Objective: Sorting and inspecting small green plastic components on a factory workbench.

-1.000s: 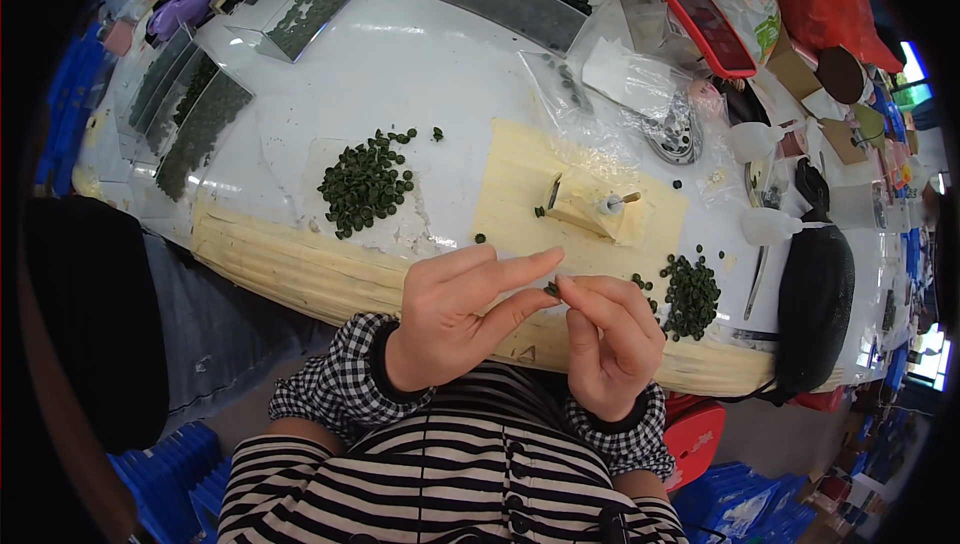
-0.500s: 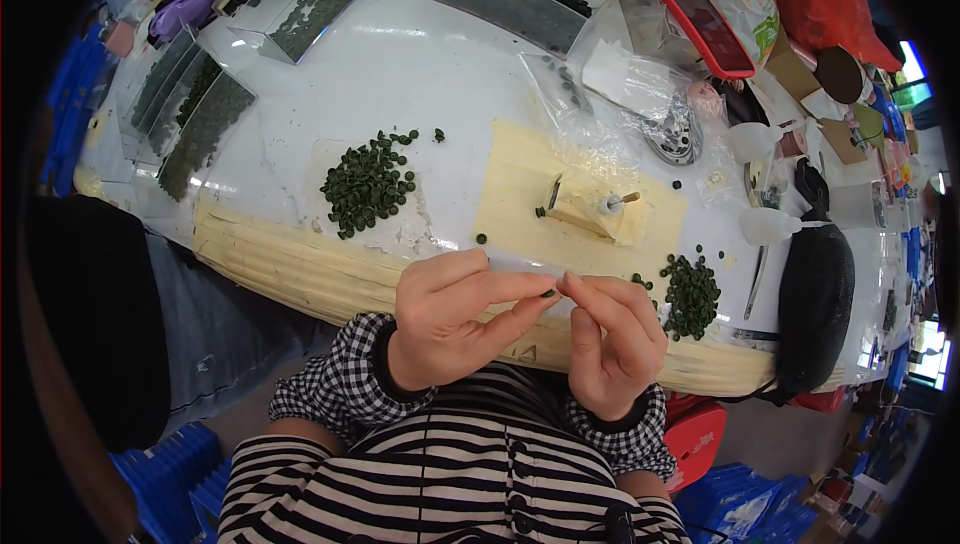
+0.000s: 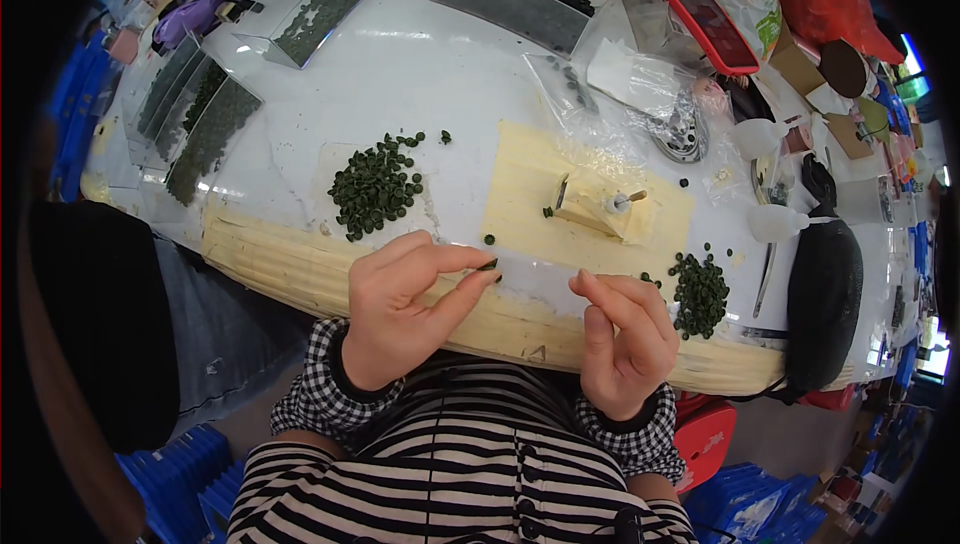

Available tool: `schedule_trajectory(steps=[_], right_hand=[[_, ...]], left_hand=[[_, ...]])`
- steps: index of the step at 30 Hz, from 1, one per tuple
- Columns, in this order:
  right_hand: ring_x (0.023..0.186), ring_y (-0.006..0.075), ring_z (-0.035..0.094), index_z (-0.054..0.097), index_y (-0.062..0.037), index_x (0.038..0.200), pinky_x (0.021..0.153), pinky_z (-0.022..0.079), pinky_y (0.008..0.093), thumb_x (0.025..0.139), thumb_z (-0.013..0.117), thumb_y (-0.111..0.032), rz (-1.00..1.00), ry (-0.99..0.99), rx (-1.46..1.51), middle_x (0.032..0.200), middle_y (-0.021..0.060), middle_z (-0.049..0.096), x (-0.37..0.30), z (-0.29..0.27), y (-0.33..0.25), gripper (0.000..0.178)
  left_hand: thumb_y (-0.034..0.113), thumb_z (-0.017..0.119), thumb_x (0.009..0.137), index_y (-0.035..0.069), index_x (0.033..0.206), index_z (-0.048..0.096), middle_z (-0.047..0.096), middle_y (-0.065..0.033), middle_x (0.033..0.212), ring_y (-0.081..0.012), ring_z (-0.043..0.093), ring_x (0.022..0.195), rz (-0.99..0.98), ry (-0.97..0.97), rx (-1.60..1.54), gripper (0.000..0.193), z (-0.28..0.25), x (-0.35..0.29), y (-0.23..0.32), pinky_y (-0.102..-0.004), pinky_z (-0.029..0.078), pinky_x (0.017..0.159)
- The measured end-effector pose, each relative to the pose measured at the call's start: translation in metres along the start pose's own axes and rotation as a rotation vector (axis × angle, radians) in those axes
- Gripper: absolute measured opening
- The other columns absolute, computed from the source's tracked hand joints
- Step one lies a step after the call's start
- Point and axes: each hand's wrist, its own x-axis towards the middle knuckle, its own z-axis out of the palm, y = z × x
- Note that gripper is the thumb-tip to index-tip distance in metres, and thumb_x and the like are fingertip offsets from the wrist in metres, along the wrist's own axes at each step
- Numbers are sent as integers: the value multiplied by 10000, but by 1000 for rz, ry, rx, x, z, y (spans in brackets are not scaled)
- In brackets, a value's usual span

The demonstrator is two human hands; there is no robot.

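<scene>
My left hand (image 3: 405, 309) pinches a small dark green round piece (image 3: 489, 265) between thumb and fingertips, above the table's front edge. To its right, my right hand (image 3: 630, 344) is closed, with the fingers curled and pressed together; whatever they may hold is too small or hidden to name. A loose pile of similar green pieces (image 3: 370, 189) lies beyond my left hand, and a smaller pile (image 3: 700, 296) lies to the right of my right hand. One single green piece (image 3: 489, 239) rests just beyond the pinching fingertips.
Ahead, a yellow-wrapped block (image 3: 595, 216) with a short upright peg stands on a yellow sheet (image 3: 515, 184). Clear bins (image 3: 510, 9) of green pieces line the back. At right are a red-cased phone (image 3: 695, 14), squeeze bottles (image 3: 775, 222), tweezers (image 3: 765, 279) and a black bundle (image 3: 825, 304).
My hands have moved apart. The left hand went left and slightly nearer the table's left pile with the green piece pinched; the right hand shifted slightly right.
</scene>
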Motion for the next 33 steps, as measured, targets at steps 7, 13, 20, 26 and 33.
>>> schedule_trajectory(steps=[7,13,20,26,33], right_hand=[[762,224,647,694,17,1050,673,519,270,783,657,95,2,16,-28,901,144,661,1,2,-1,280],[755,223,643,697,15,1045,666,516,273,784,657,93,13,35,-35,900,144,659,-1,3,-1,275],[790,218,617,693,17,974,693,487,273,798,655,73,126,184,-112,907,138,648,-4,-21,3,189],[802,247,577,660,0,864,778,464,309,765,693,43,124,133,-418,849,105,628,0,-47,6,113],[894,289,527,689,-52,862,868,462,437,719,746,-26,74,-87,-639,841,58,594,-9,-48,-1,157]], left_hand=[[56,753,779,8,944,703,530,-68,635,-135,464,478,5,-90,194,179,-8,-11,-14,-260,361,453],[95,671,878,-16,1023,654,498,-46,607,-132,427,494,-17,-124,120,184,-16,-6,-8,-255,385,490],[46,400,1008,16,1198,490,500,-88,1063,-155,457,895,-555,180,-1556,213,-39,-12,-18,-239,417,742],[116,382,1035,16,1189,517,589,-168,1197,-163,625,961,-804,213,-1733,228,-27,-11,-13,-214,532,783],[266,355,1056,31,1176,569,643,-29,815,-82,552,606,-731,-144,-1591,339,2,-18,-7,-180,444,539]])
